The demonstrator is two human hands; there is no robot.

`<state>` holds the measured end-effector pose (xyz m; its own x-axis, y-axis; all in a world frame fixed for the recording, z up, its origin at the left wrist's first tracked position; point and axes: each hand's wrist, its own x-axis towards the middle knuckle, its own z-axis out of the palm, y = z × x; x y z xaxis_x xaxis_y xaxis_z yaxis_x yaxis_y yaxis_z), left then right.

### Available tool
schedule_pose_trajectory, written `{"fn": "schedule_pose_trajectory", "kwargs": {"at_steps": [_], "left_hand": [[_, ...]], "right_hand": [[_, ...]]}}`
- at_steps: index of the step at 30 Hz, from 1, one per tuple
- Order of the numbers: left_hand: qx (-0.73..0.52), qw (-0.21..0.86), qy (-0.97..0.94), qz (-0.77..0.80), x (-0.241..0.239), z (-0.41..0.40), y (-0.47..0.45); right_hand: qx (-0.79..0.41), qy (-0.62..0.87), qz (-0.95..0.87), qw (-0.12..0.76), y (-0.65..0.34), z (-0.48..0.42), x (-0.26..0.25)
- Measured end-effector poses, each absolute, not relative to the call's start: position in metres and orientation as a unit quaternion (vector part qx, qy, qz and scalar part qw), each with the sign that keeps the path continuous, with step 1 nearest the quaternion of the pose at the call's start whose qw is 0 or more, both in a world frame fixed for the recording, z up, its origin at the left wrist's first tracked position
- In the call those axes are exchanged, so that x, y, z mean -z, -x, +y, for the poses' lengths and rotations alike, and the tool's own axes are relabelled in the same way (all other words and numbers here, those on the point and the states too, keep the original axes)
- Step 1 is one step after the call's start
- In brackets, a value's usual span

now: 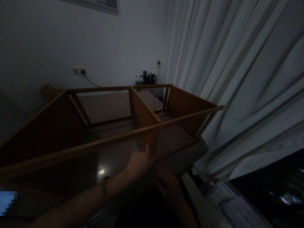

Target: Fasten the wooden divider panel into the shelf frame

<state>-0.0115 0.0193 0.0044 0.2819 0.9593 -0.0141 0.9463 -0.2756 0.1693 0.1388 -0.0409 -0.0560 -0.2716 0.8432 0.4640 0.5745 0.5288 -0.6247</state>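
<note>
A wooden cabinet frame (180,118) rests on a dark glossy table (111,161), with an upright divider panel (142,110) in its middle. My left hand (140,163) reaches to the lower front end of that divider, fingers pressed together against the wood. My right hand (166,183) lies just below and to the right of it in deep shadow; its fingers are too dark to read. A bracelet (105,188) sits on my left wrist.
Pale curtains (237,79) hang along the right. A kettle (151,78) and small items stand on a far counter by the wall. A wall socket (79,71) with a cable is at the back left. Light panels (237,212) lie at lower right.
</note>
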Motion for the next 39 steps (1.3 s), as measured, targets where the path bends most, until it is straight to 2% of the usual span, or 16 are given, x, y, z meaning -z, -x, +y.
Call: {"fn": "schedule_pose_trajectory", "kwargs": {"at_steps": [9,15,18,22,32,39], "left_hand": [[-0.060,0.077,-0.801,0.590,-0.004,0.020,0.012],[-0.063,0.077,-0.803,0.588,-0.004,0.020,0.013],[-0.066,0.068,-0.801,0.591,-0.002,0.020,0.013],[-0.059,0.058,-0.803,0.590,0.000,0.021,0.013],[-0.046,0.072,-0.801,0.593,-0.004,0.020,0.011],[-0.063,0.073,-0.802,0.590,-0.004,0.020,0.012]], "right_hand": [[-0.224,0.511,-0.666,0.496,-0.132,-0.043,0.061],[-0.385,0.530,-0.534,0.534,-0.127,-0.044,0.056],[-0.427,0.508,-0.516,0.542,-0.123,-0.044,0.060],[-0.400,0.513,-0.547,0.527,-0.121,-0.045,0.064],[-0.232,0.484,-0.712,0.454,-0.142,-0.043,0.075],[-0.243,0.517,-0.683,0.455,-0.130,-0.046,0.067]]}}
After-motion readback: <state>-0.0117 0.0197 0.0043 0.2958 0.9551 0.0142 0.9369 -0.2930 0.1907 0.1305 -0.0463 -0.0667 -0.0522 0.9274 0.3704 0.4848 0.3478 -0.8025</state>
